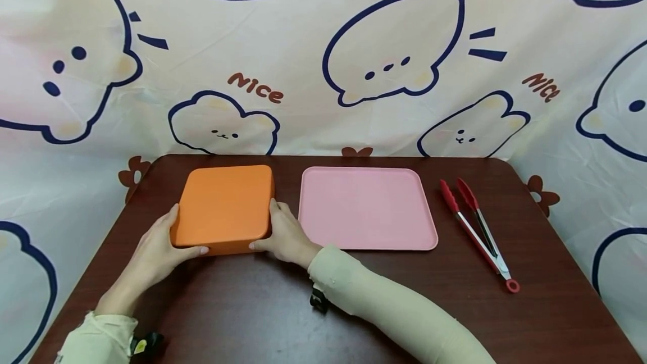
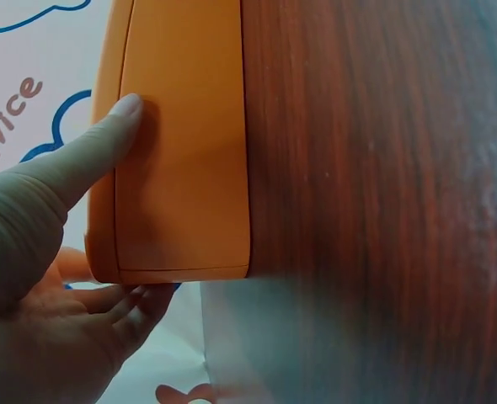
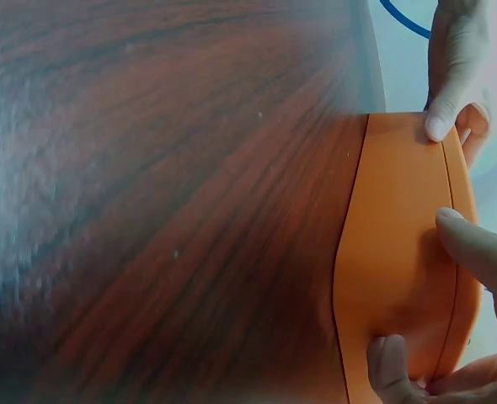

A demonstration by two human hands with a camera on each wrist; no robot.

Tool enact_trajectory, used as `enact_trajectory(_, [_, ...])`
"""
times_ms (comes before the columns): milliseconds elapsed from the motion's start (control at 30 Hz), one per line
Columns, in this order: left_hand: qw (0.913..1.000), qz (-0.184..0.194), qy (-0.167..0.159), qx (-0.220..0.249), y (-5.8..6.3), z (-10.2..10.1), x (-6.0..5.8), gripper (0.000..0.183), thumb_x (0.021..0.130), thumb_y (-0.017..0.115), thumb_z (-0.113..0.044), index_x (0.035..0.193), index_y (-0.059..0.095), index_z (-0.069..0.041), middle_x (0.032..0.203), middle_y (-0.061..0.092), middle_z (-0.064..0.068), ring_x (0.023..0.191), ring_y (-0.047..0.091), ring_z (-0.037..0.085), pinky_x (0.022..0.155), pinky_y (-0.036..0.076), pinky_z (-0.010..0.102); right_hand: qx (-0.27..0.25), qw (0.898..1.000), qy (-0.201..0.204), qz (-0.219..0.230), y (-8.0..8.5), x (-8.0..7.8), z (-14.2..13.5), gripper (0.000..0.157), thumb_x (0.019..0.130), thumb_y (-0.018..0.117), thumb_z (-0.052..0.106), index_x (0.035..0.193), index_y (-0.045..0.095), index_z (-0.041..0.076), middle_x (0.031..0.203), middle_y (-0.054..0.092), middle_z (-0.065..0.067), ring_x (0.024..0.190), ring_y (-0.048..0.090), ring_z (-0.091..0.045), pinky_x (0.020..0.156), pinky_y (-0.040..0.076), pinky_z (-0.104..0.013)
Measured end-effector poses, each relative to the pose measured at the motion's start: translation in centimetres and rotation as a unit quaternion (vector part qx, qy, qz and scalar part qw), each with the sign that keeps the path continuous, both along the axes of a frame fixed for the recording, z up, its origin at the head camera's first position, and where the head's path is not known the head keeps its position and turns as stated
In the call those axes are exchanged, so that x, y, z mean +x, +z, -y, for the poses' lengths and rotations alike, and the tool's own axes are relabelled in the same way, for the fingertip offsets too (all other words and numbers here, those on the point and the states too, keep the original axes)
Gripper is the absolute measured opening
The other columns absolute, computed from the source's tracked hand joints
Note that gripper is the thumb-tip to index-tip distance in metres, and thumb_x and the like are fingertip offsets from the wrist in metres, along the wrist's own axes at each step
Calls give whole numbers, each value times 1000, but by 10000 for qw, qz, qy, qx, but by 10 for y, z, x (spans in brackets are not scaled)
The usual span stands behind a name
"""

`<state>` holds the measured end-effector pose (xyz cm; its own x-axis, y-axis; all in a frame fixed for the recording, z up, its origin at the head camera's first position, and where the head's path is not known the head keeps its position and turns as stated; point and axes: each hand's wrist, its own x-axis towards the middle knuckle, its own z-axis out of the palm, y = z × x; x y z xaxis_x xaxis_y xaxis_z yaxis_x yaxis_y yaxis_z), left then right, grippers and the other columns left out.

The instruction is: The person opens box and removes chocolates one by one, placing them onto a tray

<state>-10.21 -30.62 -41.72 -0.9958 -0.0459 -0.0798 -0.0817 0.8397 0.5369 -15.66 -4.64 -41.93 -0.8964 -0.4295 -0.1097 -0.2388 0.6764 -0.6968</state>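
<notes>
An orange lidded box (image 1: 224, 206) sits on the left part of the table, a seam running round it just below its top. My left hand (image 1: 156, 246) grips its near left corner, the thumb on the front face and the fingers along the left side. At the near right corner my right hand (image 1: 288, 235) holds it too, with its thumb on the front. The left wrist view shows the left thumb (image 2: 101, 143) lying across the seam of the box. In the right wrist view, the right hand's thumb (image 3: 476, 240) presses near the same seam.
A pink tray (image 1: 369, 209) lies just right of the box. Farther right are red-tipped tongs (image 1: 482, 235) with their arms spread. The dark wooden table (image 1: 242, 308) backs onto a patterned cloth (image 1: 303, 44) that also hangs at both sides.
</notes>
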Motion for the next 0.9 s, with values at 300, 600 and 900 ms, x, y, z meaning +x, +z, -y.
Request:
enact_trajectory(300, [9993, 83, 243, -279, 4, 0, -5, 131, 72, 87, -57, 158, 14, 10, 152, 31, 43, 134, 37, 60, 107, 36, 73, 214, 9997, -139, -23, 0, 3, 4, 106, 86, 83, 36, 161, 18, 0, 163, 36, -14, 148, 41, -22, 121, 39, -34])
enact_trajectory(600, [9988, -15, 90, -471, 4, -1, -5, 126, 75, 83, -58, 157, 16, 10, 148, 36, 44, 130, 38, 59, 105, 36, 74, 393, 9991, -76, -133, 0, 6, 7, 99, 91, 76, 38, 161, 17, -1, 163, 37, -12, 143, 48, -20, 116, 45, -32])
enact_trajectory(900, [9980, -248, -89, -580, 1, -3, -3, 114, 82, 83, -46, 157, 18, 9, 129, 41, 41, 109, 49, 51, 91, 47, 67, 427, 9986, -208, -219, 1, 4, 4, 100, 89, 78, 41, 161, 21, 3, 140, 63, -15, 123, 65, -18, 101, 56, -29])
